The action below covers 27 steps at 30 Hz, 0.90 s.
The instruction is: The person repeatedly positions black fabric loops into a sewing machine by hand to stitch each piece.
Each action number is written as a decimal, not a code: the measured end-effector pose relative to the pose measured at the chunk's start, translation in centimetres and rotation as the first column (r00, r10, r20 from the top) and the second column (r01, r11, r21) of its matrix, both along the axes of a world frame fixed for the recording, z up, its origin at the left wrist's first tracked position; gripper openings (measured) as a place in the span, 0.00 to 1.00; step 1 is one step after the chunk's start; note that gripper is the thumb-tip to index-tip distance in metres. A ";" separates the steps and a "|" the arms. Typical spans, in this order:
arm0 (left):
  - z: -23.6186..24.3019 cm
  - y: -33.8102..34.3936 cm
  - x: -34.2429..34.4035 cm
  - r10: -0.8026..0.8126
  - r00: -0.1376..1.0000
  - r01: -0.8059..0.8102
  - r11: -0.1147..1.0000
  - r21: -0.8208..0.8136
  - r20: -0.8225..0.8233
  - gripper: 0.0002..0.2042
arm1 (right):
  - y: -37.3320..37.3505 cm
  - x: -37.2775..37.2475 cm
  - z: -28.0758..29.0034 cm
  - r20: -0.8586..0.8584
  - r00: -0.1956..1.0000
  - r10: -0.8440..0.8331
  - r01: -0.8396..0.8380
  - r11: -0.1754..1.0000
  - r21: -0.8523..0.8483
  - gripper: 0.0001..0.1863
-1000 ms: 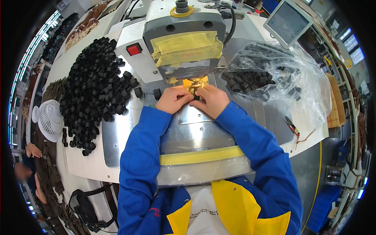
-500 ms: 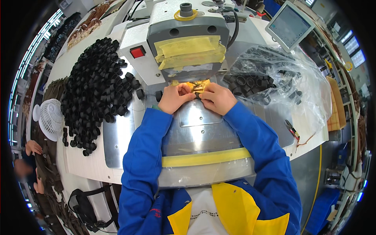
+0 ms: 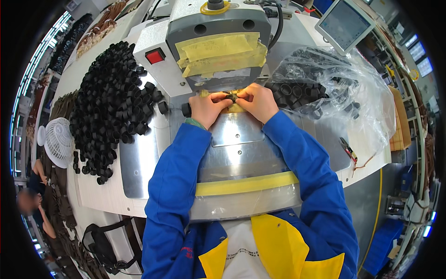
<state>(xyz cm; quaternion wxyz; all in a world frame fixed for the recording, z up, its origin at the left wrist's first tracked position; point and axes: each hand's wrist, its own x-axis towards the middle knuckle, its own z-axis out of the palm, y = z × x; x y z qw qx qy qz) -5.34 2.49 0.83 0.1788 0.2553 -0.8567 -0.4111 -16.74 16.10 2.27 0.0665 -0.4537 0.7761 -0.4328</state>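
Under the head of a white and grey sewing machine (image 3: 217, 35), both hands pinch a small black band loop (image 3: 232, 97). My left hand (image 3: 205, 110) grips its left side between thumb and forefinger. On the other side, my right hand (image 3: 259, 103) holds it the same way, fingertips close to the left ones. Brass-coloured metal shows around the fingertips, lit by a warm lamp. Fingers partly cover the loop, and the needle area is hidden. Just left of my left hand lies another black loop (image 3: 186, 109).
A big heap of black loops (image 3: 104, 111) covers the left of the table. Clear plastic bagging (image 3: 344, 97) with larger black rings lies right. Red-handled snips (image 3: 348, 148) rest near the right edge. A screen (image 3: 344, 25) and a white fan (image 3: 59, 142) flank the table; another person sits far left.
Both hands have moved in closer to the machine head with the black loop, which now shows between the thumbs. The view has shifted slightly. At far left, the other person's arms have moved.
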 end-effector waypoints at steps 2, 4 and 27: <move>-0.2 -0.2 0.1 -0.008 1.000 0.008 1.000 -0.024 0.011 0.17 | 0.0 0.1 0.0 -0.020 1.000 -0.007 0.007 1.000 -0.008 0.07; -0.3 -0.4 0.1 -0.049 0.999 0.049 0.998 0.042 -0.013 0.16 | 0.0 0.1 0.0 -0.021 1.000 -0.021 0.022 0.999 0.025 0.07; -0.1 -0.1 -0.3 -0.013 1.000 0.013 1.000 -0.029 -0.023 0.15 | -0.1 0.2 -0.2 -0.009 1.000 -0.027 0.027 0.999 -0.042 0.08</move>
